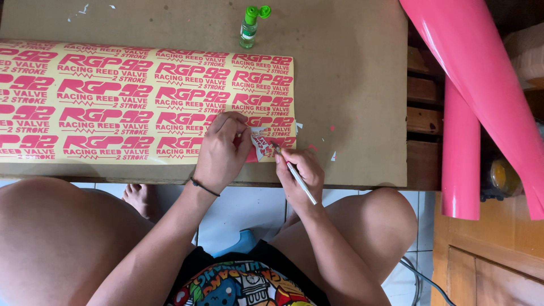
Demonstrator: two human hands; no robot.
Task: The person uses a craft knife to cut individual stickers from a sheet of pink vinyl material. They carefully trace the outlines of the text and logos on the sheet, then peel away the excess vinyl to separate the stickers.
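While our left hand point(222, 148) pinches peeled pink vinyl point(259, 145) off the sticker sheet point(113, 102), our right hand point(297, 173) grips a thin knife point(296, 177) w/ tip at it.

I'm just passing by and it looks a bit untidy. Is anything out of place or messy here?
Only small things. Tiny pink and white scraps lie scattered on the brown board beside the sticker sheet, near the hands. The little green bottle stands with its cap flipped open. Nothing looks spilled or damaged.

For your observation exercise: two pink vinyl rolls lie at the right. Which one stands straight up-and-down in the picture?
The shorter pink vinyl roll; the longer pink vinyl roll slants diagonally above it.
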